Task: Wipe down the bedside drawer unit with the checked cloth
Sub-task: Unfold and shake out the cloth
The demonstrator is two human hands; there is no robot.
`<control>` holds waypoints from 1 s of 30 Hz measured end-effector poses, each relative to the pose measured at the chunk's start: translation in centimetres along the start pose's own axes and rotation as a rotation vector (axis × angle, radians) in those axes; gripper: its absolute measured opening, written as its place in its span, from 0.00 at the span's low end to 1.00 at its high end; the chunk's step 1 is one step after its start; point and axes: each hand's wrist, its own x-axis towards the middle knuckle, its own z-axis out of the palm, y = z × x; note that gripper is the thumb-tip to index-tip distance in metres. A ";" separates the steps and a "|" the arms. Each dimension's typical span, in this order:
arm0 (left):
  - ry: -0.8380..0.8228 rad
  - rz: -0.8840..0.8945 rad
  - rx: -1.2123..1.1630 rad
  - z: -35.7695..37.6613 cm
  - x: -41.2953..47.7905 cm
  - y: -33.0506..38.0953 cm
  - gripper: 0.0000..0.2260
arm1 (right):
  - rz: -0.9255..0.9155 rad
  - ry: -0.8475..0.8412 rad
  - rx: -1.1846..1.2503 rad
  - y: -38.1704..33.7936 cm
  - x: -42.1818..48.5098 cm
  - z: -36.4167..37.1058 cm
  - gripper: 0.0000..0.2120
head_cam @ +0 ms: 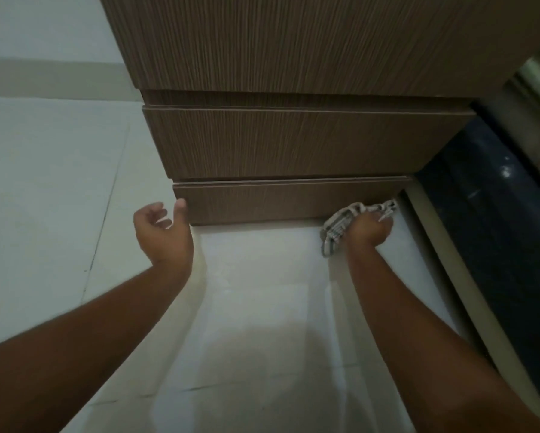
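Observation:
The brown wood-grain bedside drawer unit fills the upper middle, seen from above, with its drawer fronts stepping down to the floor. My right hand grips the bunched checked cloth against the right end of the lowest drawer front, close to the floor. My left hand hovers at the lowest drawer's left corner with fingers loosely curled and nothing in it; its thumb tip is at the corner edge.
Pale floor tiles spread below and to the left of the unit. A dark glossy surface with a pale border runs along the right side. A light wall with a skirting band stands behind on the left.

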 end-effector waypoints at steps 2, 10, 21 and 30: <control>-0.139 0.038 0.080 -0.3 -1.1 -0.4 0.09 | -0.038 0.014 0.051 2.3 -1.4 0.2 0.17; -0.984 -0.231 0.162 1.3 -4.4 3.1 0.20 | -0.065 -0.755 -0.100 3.3 -7.8 1.5 0.15; -0.737 -0.247 0.008 1.2 -0.5 4.7 0.06 | -0.108 -1.013 -0.354 -3.0 -6.8 0.4 0.06; -0.597 -0.088 -0.004 1.1 0.7 4.6 0.10 | -0.213 -0.632 -0.275 -3.7 -5.3 0.3 0.10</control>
